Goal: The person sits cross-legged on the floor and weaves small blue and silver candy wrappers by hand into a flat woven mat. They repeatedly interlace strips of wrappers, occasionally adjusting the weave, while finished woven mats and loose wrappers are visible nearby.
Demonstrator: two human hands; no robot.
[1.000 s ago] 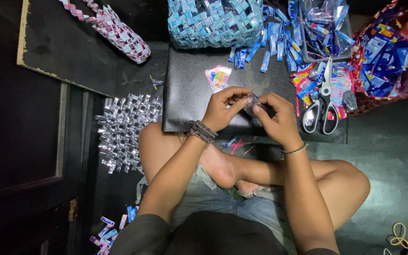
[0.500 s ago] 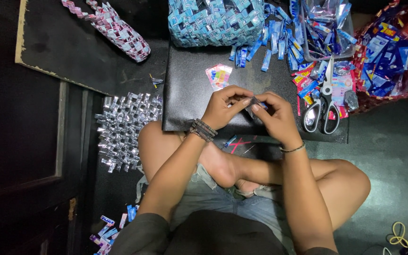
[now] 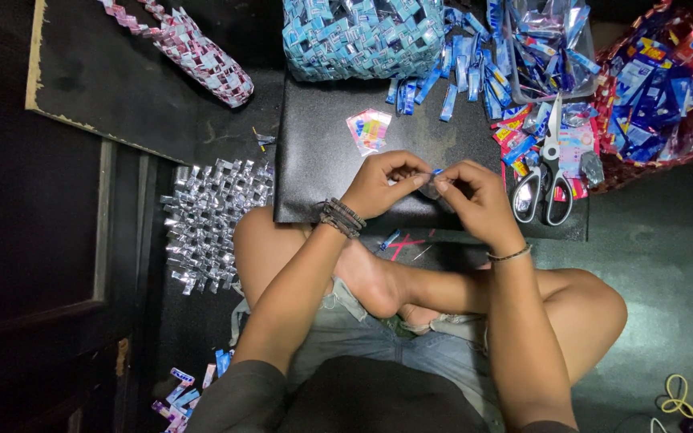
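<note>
I sit cross-legged on the floor with a black board in front of my knees. My left hand and my right hand meet over the board's near edge. Both pinch a small folded wrapper strip, blue and silvery, between thumbs and fingertips. A small pink and yellow wrapper piece lies flat on the board just beyond my left hand. Scissors with black handles lie on the board to the right of my right hand.
A blue woven wrapper basket and loose blue folded strips sit at the board's far edge. A red net bag of wrappers is far right. A silver woven mat lies left, a pink woven band far left.
My hands stay together over the board's near edge, with only small finger movements on the strip. Nothing else has moved.
</note>
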